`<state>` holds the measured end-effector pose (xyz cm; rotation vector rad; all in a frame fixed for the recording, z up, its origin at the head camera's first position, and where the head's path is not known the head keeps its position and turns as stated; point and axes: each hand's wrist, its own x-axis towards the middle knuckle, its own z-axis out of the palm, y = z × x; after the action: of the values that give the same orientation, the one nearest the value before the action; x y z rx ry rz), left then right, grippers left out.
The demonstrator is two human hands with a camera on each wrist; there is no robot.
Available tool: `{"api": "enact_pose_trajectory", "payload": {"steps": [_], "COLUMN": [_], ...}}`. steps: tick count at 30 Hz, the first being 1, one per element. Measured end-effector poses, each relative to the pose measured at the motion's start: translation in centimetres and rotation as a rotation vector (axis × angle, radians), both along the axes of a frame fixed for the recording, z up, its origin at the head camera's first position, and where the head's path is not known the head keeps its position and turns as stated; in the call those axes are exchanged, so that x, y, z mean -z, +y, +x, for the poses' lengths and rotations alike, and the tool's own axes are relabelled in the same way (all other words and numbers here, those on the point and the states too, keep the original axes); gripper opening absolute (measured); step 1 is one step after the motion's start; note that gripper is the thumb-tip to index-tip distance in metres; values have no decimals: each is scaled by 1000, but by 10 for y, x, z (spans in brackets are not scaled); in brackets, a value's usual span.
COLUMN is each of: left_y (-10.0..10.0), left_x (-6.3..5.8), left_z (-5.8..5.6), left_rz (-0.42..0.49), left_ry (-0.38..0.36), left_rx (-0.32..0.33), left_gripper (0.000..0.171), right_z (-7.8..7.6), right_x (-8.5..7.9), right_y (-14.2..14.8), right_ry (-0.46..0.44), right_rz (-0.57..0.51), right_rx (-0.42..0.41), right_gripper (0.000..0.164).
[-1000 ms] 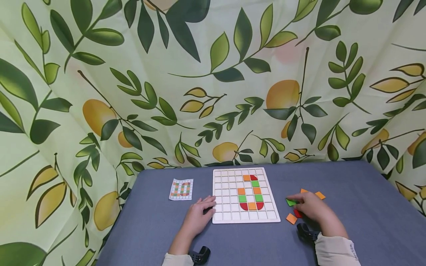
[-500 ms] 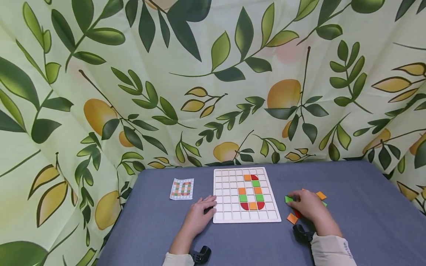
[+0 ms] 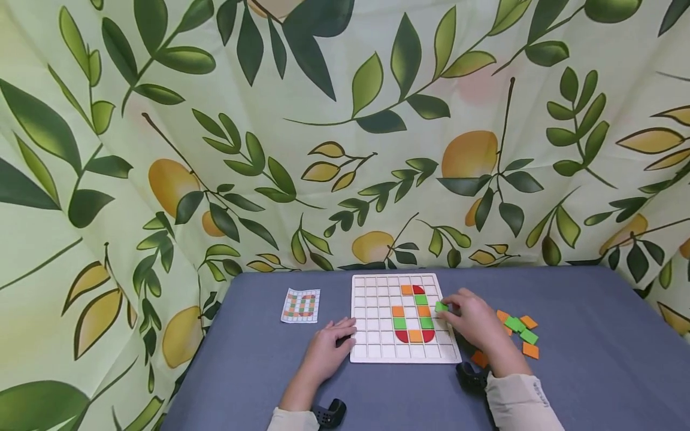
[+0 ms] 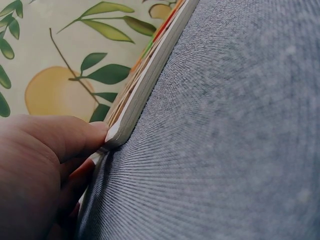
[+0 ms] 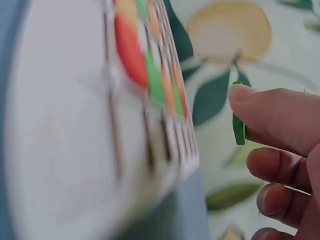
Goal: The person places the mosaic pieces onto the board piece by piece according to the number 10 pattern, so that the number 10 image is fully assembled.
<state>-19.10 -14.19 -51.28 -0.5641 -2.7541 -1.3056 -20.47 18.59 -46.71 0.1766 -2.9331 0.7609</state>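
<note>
A white grid board (image 3: pixel 377 350) lies on the table, with orange, green and red tiles in several of its squares. My right hand (image 3: pixel 477 320) is over the board's right edge and pinches a green square tile (image 3: pixel 441 306) between thumb and fingertips. In the right wrist view that green tile (image 5: pixel 239 127) is seen edge-on, apart from the board, with the other fingers loosely bent below. At the board's left edge rests my left hand (image 3: pixel 326 353), its thumb (image 4: pixel 82 132) and fingers touching the rim near a corner.
Loose orange and green tiles (image 3: pixel 528 336) lie to the right of the board, partly behind my right forearm. A small printed pattern card (image 3: pixel 300 306) is on the left of the grey-blue table (image 3: pixel 248 359). Leaf-patterned cloth (image 3: pixel 323 227) hangs behind.
My right hand has picked up a green tile from the loose tiles and carried it left to the board's right edge. My left hand has stayed at the board. The head view has shifted slightly.
</note>
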Motion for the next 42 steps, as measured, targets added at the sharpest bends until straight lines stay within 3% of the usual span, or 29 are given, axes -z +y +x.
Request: {"api": "enact_pose_trajectory", "payload": {"steps": [7,13,19,36,42], "left_y": [0,1,3,1,1], "left_x": [-1,2,2,6,5], "left_z": [-1,-1,-2,-2,-2], "left_rz": [6,-7,8,-1,2], "left_ry": [17,15,5,2,0], "left_rx": [-3,6,6,-1,0], "left_gripper": [25,25,26,26,26], "right_z": [-41,-63,-69,-71,-67], "right_x": [-8,1,6,11,4], "right_y": [-47,-65,-69,-72,-61], "right_ry": [-49,-111,-158,-182,-196], "right_rz": [38,77,89,69,36], "right_rx": [-159,-194,-197,-157,-128], "right_gripper": [22,19,17,18,15]}}
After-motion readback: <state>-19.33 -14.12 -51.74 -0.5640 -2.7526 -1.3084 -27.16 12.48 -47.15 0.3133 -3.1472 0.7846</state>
